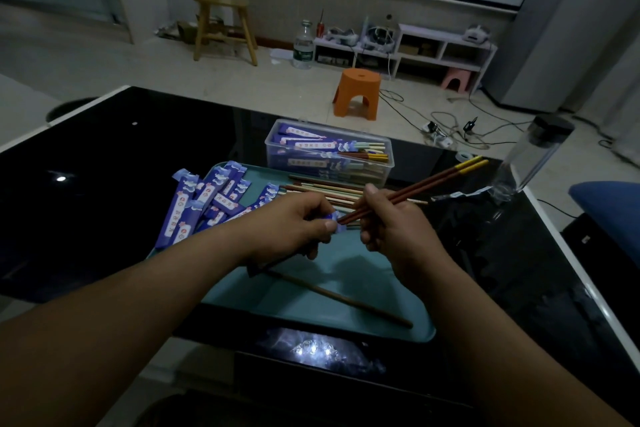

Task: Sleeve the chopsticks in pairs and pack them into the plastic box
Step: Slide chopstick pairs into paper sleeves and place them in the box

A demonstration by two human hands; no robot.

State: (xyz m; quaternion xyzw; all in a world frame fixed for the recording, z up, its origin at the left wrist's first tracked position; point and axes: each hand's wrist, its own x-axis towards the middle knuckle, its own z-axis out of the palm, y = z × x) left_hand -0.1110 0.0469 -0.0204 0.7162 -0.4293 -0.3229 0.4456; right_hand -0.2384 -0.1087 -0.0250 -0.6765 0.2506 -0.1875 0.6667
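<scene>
**Sleeving step: red pair at the sleeve mouth**

Left hand (298, 218) has its fingers (327, 225) pinched on a purple printed paper sleeve (333, 217). Only the mouth end shows past the thumb. Right hand (384, 218) has its fingers (372, 191) curled round a pair of dark red chopsticks with yellow ends (426, 184). The narrow tips are at the sleeve mouth and the yellow ends point up and away to the right. I can't tell how far in the tips are, because the hands cover that.

Clear plastic box (381, 170) sits just beyond the teal tray (346, 288) on the black glass worktop (121, 166), already part full of sleeved pairs. The pile of empty purple sleeves (194, 208) is on the tray's left edge and the loose chopsticks (322, 189) at its far side. A single brown chopstick (346, 298) lies near the front.

My read on doing it well:
- Keep both tips level and touching so they enter together.
- Hold the mouth open with the thumb and don't flatten it.
- Push along the sleeve's axis. Going in at an angle will likely tear the paper.
- Stop with the yellow ends showing, like those in the box.
</scene>
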